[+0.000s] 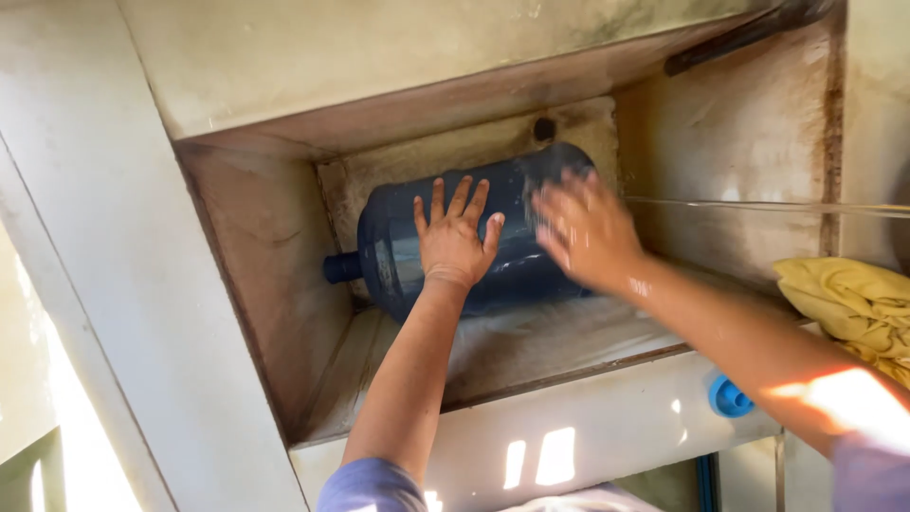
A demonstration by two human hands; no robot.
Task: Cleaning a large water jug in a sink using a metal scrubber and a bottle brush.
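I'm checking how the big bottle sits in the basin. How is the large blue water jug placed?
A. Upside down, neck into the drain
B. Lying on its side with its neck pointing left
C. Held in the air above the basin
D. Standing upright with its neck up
B: the blue water jug lies on its side in the basin, neck to the left, with the left hand flat on it and the right hand on its base end.
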